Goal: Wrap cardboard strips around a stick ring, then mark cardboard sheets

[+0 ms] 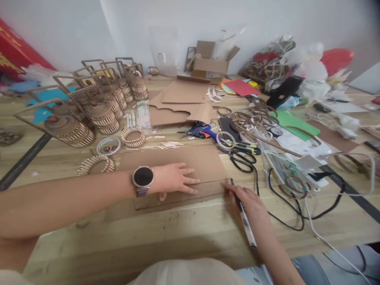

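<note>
Right grip (247,200) pinches a pen (247,226) — left grip (175,179) splayed on cardboard (206,162).

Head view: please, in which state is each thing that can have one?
Left hand: spread flat on cardboard
Right hand: gripping the pen
Pen: slanted, held
Cardboard: lying flat
Watch: worn, screen dark
Scissors: lying down; open or shut unclear
Carton: flaps open
Lidded baskets: handles raised
Cutter: lying down, blade unclear

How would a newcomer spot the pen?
On the wooden table, find the flat brown cardboard under the spread left hand. By its right edge, the right hand holds the pen, slim and straight, black at its far end with a paler barrel. Unlike the black-handled scissors lying nearby, it is in a hand.
</note>
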`<state>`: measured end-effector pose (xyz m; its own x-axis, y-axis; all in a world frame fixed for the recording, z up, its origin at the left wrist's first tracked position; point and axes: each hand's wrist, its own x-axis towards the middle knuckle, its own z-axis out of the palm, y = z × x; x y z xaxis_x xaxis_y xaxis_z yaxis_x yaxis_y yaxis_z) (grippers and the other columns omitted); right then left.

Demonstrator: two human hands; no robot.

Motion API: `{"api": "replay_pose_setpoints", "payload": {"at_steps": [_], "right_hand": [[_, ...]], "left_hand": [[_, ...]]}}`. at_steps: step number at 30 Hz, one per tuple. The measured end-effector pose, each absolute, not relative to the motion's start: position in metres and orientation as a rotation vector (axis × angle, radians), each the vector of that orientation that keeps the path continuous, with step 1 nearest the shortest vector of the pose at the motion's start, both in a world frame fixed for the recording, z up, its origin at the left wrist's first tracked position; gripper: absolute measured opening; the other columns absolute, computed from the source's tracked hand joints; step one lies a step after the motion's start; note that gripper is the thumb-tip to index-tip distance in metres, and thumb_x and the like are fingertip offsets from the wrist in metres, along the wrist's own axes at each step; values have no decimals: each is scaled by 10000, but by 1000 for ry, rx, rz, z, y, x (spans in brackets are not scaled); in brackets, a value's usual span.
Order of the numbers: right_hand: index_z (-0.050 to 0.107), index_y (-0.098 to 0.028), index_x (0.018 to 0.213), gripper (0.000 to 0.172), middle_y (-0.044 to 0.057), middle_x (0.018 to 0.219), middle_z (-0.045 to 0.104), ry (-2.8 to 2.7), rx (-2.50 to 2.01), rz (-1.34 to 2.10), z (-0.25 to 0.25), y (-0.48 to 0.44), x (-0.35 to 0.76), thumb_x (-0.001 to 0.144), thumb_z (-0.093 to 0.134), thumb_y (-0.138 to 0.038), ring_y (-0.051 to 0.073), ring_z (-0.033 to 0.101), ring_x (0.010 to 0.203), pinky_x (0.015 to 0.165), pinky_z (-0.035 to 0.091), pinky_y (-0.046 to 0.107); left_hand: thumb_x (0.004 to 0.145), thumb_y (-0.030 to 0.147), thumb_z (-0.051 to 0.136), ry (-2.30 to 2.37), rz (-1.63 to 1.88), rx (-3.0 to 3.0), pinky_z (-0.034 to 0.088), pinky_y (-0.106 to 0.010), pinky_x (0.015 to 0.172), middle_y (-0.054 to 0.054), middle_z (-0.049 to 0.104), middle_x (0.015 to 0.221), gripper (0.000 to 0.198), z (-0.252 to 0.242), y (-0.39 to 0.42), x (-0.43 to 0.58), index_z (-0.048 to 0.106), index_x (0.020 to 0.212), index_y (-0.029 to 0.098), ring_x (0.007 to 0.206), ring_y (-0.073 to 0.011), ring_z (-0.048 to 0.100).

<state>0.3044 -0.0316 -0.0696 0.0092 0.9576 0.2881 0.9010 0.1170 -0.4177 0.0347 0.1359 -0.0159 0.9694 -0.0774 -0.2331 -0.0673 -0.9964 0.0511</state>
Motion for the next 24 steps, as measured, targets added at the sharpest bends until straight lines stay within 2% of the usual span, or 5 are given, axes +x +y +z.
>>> {"api": "replay_pose_setpoints", "payload": {"at_steps": [5, 11, 15, 19, 24], "right_hand": [[692, -274, 1147, 315, 62, 959, 742, -1884, -1792, 150, -73, -28, 305, 975, 429, -291, 251, 673, 914, 871, 485, 408], [713, -277, 1191, 344, 76, 969, 725, -1726, -1743, 120, -53, -22, 278, 953, 503, -409, 242, 685, 871, 788, 523, 372], [733, -270, 1034, 260, 48, 817, 708, -1755, -1634, 491, -35, -24, 230, 934, 514, -370, 203, 666, 734, 635, 521, 304], [629, -249, 862, 72, 2, 738, 684, -1705, -1558, 732, -38, -24, 188, 845, 560, -261, 158, 616, 618, 520, 460, 243], [550, -249, 753, 61, -10, 681, 635, -1690, -1475, 770, -47, -23, 166, 809, 564, -231, 159, 599, 630, 567, 464, 258]], "left_hand": [[519, 80, 892, 85, -515, 3045, 352, -545, 1141, 2, 415, 1580, 1043, -6, 131, 16, 507, 1418, 440, 1442, -365, 381], [460, 104, 936, 108, -480, 3034, 392, -545, 1110, -5, 419, 1578, 1065, -8, 131, 21, 541, 1385, 455, 1419, -375, 413], [441, 107, 935, 84, -390, 3048, 423, -534, 1083, -12, 437, 1568, 1042, -12, 132, 20, 571, 1354, 455, 1376, -375, 465], [463, 103, 919, 78, -369, 3055, 426, -531, 1080, -9, 451, 1558, 985, -10, 132, 21, 594, 1330, 442, 1367, -374, 471], [470, 108, 928, 98, -449, 3038, 439, -530, 1069, -5, 413, 1582, 996, -5, 130, 23, 586, 1343, 445, 1376, -374, 458]]}}
